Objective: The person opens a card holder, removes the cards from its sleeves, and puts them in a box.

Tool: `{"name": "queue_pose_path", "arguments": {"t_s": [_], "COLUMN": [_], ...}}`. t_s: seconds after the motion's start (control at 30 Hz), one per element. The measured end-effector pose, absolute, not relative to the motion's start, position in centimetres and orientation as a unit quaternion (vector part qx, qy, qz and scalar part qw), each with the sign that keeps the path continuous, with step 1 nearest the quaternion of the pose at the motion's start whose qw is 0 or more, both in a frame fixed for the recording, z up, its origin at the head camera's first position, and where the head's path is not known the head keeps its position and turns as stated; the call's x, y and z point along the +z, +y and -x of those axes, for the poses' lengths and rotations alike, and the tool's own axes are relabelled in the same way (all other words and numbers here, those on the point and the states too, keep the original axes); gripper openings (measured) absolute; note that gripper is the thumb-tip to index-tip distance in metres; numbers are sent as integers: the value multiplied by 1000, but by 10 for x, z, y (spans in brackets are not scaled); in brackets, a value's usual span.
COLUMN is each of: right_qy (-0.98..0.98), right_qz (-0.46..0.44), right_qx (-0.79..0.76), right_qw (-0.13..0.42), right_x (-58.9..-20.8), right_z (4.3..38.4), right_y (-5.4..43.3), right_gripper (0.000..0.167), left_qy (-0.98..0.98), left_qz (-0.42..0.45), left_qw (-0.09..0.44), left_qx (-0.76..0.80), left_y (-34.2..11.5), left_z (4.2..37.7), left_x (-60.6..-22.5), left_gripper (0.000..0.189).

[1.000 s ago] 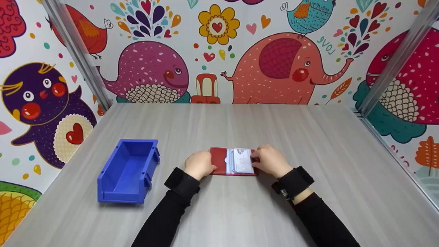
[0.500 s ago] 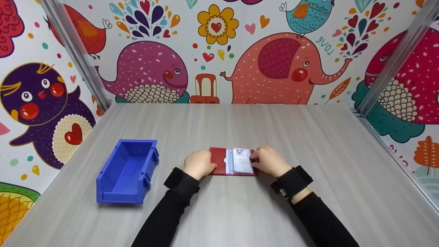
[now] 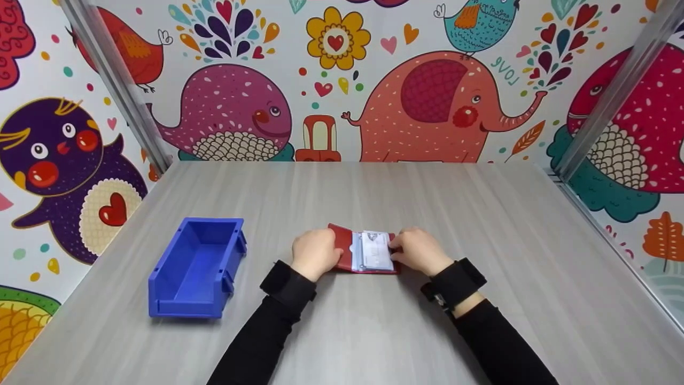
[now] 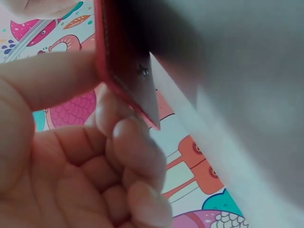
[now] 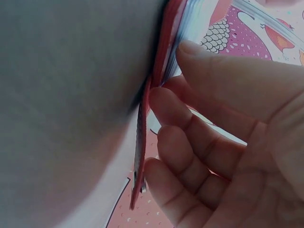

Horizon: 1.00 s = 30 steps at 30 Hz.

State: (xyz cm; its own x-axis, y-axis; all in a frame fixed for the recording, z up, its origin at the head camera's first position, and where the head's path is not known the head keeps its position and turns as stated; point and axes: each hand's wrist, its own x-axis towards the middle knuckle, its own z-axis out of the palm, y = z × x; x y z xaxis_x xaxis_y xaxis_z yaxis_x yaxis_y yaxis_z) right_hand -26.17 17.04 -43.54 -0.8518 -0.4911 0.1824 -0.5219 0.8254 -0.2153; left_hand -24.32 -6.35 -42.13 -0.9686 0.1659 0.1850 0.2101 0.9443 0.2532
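Note:
A small red card holder (image 3: 345, 259) lies spread on the table, its stack of clear card sleeves (image 3: 377, 252) facing up on the right half. My left hand (image 3: 314, 251) pinches the outer edge of the left cover, which tilts up from the table. In the left wrist view the thumb and curled fingers (image 4: 135, 145) meet at that red cover (image 4: 126, 61), and a small metal snap shows on it. My right hand (image 3: 423, 251) holds the right side, thumb at the sleeves. A red flap with a snap (image 5: 141, 156) runs beside its curled fingers in the right wrist view.
A blue plastic bin (image 3: 197, 267) stands to the left of my left hand, with nothing visible inside. Printed cartoon panels (image 3: 342, 80) wall the back and sides of the grey table (image 3: 342, 192). Black straps circle both wrists.
My left hand has moved slightly right and raised the left cover, which lay flat before. The right hand keeps its place at the right edge.

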Motion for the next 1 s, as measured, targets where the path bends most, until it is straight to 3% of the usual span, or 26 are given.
{"name": "queue_pose_path", "arguments": {"t_s": [0.2,0.37,0.67,1.0], "right_qy": [-954,-953,-954,-952], "right_qz": [-266,-270,-268,-268], "right_qx": [128,129,129,136], "right_qw": [53,53,51,65], "right_x": [-435,-434,-433,-437], "right_z": [262,261,261,262], "right_y": [170,171,170,172], "right_gripper": [12,14,11,11], "left_qy": [-975,-965,-961,-963], "left_qz": [115,142,152,140], "left_qw": [134,148,82,30], "left_qx": [-136,-163,-217,-227], "left_y": [-54,-46,-36,-30], "left_z": [243,244,256,263], "left_x": [-419,-417,-419,-423], "left_gripper": [19,24,25,38]}}
